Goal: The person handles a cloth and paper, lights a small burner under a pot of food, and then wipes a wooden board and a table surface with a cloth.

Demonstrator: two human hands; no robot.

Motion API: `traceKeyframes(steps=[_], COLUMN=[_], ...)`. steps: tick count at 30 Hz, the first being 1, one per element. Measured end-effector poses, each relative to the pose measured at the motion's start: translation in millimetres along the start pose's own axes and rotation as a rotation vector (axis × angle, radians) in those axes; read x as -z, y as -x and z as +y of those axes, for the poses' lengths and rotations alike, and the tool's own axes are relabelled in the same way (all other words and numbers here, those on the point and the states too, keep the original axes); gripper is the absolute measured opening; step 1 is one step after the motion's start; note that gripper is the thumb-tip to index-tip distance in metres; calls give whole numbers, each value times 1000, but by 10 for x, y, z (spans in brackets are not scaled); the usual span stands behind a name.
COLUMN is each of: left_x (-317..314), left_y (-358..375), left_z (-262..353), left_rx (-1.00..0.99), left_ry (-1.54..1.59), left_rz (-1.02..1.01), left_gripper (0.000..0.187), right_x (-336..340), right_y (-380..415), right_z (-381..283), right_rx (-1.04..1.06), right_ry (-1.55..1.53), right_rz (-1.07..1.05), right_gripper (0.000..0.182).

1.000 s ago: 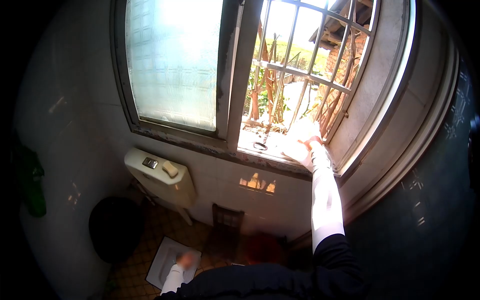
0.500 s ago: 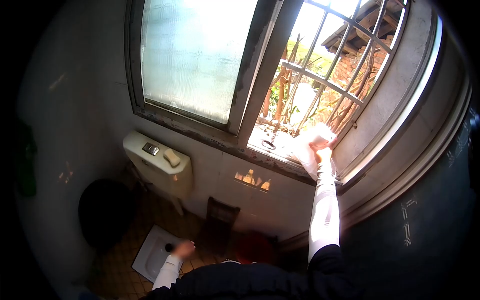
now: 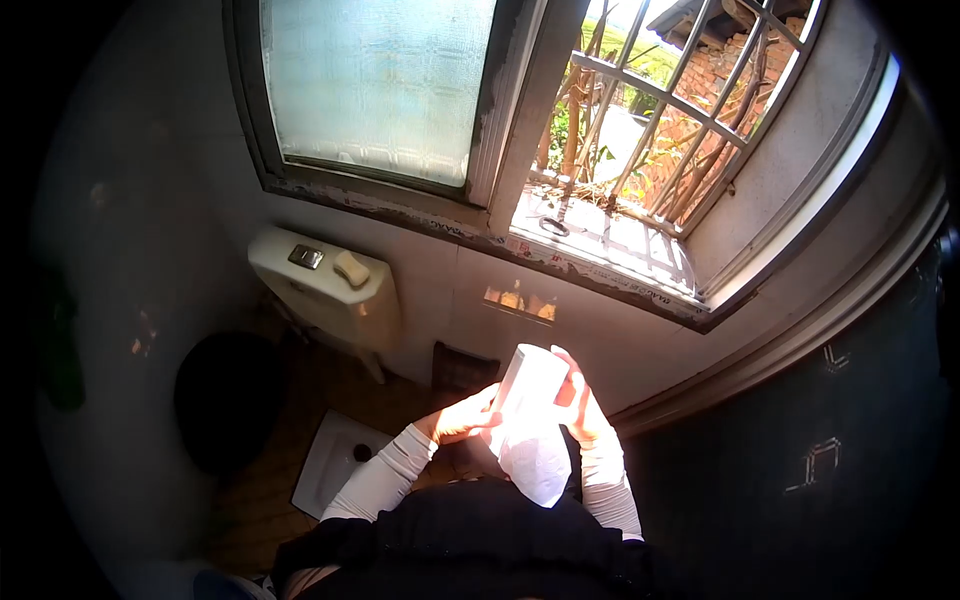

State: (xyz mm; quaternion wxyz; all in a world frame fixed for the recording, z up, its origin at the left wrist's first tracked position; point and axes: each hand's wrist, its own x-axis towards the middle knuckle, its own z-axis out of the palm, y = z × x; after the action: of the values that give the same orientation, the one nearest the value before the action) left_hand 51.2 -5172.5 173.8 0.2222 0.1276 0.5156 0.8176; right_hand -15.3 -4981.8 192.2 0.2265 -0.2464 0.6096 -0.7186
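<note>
A white tissue pack (image 3: 530, 385), strongly lit by the sun, is held between my two hands in front of my chest. It has a flat upper end, and a loose, crumpled part hangs towards me. My left hand (image 3: 464, 416) grips its left side. On the right side, my right hand (image 3: 582, 408) has its thumb and fingers around the pack. Glare washes out the surface, so any print on it cannot be read.
A barred window (image 3: 650, 110) with a sunlit sill (image 3: 610, 235) lies ahead. Left of it is a cream toilet cistern (image 3: 330, 275) with a soap-like block (image 3: 351, 268) on top. Below are a squat toilet (image 3: 325, 465), a dark bin (image 3: 228, 400) and a small brown stool (image 3: 463, 368).
My right hand has brought the white tissue pack from the window sill down to my chest. My left hand has risen from near the squat toilet and taken hold of its other side.
</note>
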Motion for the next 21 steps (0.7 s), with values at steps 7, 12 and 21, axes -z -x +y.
traceKeyframes(steps=[7,12,21], left_x=[272,301,307], left_y=[-368,-292,58], left_z=[-601,-326,-385], left_rx=[-225,-505,-305], left_ry=[-446,-1598,-458], left_rz=[327,415,220], left_gripper=[48,41,70], right_x=[-47,54,-12], right_y=[447,633,573], right_z=[172,346,54], right_rx=[-241,-349,101], right_ry=[-447,-35,-862], right_rz=[141,81,522], right_gripper=[71,25,27])
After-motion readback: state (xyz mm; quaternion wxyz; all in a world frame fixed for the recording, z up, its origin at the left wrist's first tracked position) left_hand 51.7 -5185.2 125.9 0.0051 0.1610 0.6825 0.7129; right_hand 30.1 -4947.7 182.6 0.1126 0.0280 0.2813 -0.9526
